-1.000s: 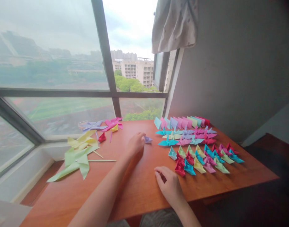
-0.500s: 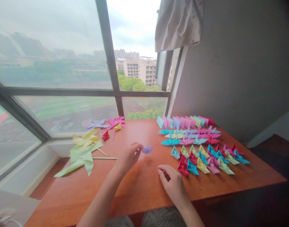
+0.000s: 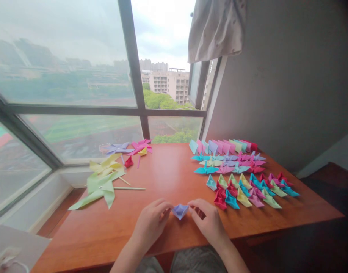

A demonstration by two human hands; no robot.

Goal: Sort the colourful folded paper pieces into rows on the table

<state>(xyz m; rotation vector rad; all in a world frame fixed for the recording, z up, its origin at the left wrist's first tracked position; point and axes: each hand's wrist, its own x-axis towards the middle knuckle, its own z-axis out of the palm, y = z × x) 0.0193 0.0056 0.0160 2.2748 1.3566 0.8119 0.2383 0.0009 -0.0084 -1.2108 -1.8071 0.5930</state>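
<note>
A small lavender paper boat [image 3: 180, 211] is between my two hands, close to the front of the brown table [image 3: 165, 167]. My left hand [image 3: 153, 220] pinches its left tip between thumb and fingers. At the opposite tip, my right hand [image 3: 206, 218] has thumb and fingertips closed on the paper. The boat's open hollow faces up toward me. To the right stand rows of folded paper boats [image 3: 243, 198] in red, blue, yellow, pink and green.
Behind the boats lie rows of paper cranes [image 3: 226, 163] and a row of folded paper pieces [image 3: 222, 146]. Paper pinwheels [image 3: 101, 187] with sticks lie at the left, near a small red paper piece [image 3: 129, 162]. Windows [image 3: 77, 110] border the table's far side.
My left hand has brought the lavender boat from mid-table toward me. My right hand, earlier apart from it, now holds its right tip.
</note>
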